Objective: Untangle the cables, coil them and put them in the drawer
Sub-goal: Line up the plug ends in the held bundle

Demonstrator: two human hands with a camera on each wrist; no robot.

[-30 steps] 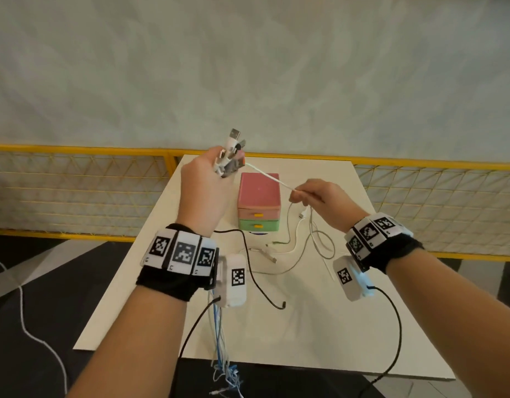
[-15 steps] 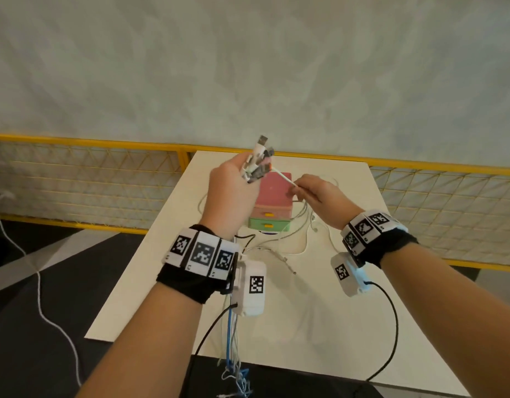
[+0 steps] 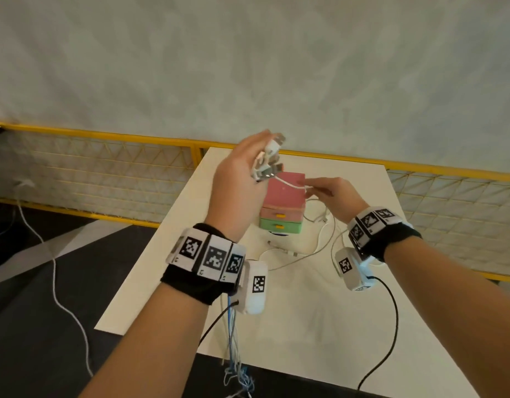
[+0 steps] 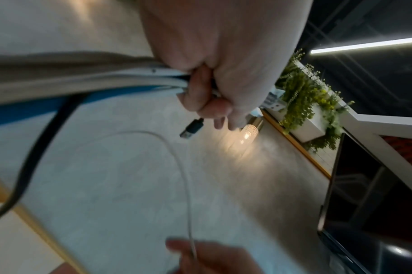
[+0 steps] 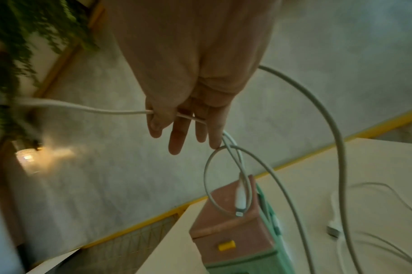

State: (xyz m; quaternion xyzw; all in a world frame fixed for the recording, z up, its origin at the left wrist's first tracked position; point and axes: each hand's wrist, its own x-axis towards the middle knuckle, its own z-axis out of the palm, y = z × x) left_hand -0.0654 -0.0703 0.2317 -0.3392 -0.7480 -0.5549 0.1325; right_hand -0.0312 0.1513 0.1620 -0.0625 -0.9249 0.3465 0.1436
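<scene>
My left hand (image 3: 242,179) is raised above the table and grips a bundle of cable plugs (image 3: 269,162), white and metal ends sticking out past the fingers; a black USB plug (image 4: 192,128) pokes out below them. A white cable (image 3: 288,183) runs from that bundle to my right hand (image 3: 325,191), which pinches it between thumb and fingers (image 5: 153,118) over the pink top of the small drawer box (image 3: 285,196). Its pink and green drawers with yellow handles are closed. More white cable loops (image 3: 319,239) trail from my right hand onto the white table (image 3: 305,326), one plug (image 5: 240,202) hanging.
A yellow mesh railing (image 3: 104,168) runs behind the table, with a grey wall beyond. A white cord (image 3: 55,282) lies on the dark floor at left. Black sensor leads (image 3: 391,326) hang from both wrists. A loose plug (image 5: 334,229) lies on the table right of the box.
My right hand has slid along the white cable toward my left hand, so the span between them is shorter. Both hands sit closer together above the drawer box; the head view has shifted left.
</scene>
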